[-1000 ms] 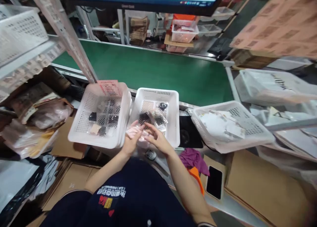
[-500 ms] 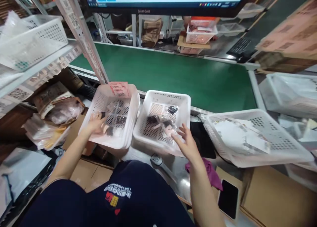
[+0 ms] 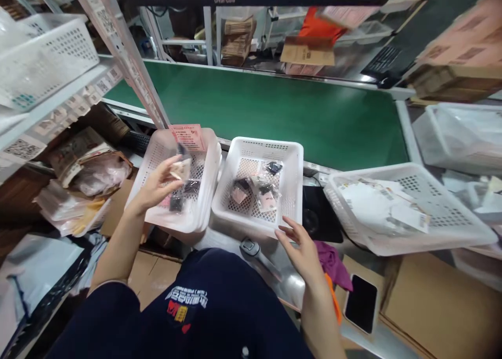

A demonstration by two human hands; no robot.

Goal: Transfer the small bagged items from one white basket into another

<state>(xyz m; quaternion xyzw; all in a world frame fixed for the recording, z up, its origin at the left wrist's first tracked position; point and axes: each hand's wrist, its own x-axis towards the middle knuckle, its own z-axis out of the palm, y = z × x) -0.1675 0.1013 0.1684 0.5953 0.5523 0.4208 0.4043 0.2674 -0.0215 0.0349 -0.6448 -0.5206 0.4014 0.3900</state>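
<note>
From my head camera, my left hand [image 3: 157, 184] is pinched on a small clear packet [image 3: 181, 169] lifted just above the left white basket [image 3: 204, 192], while my right hand [image 3: 300, 244] hangs slack and empty at the near rim of the middle white basket [image 3: 292, 192]. Judging by that, one packet is out and in hand; a few dark bagged pieces [image 3: 183, 194] lie in the left basket, several bagged items [image 3: 259, 186] in the middle one, and papers fill the right basket [image 3: 451, 233].
</note>
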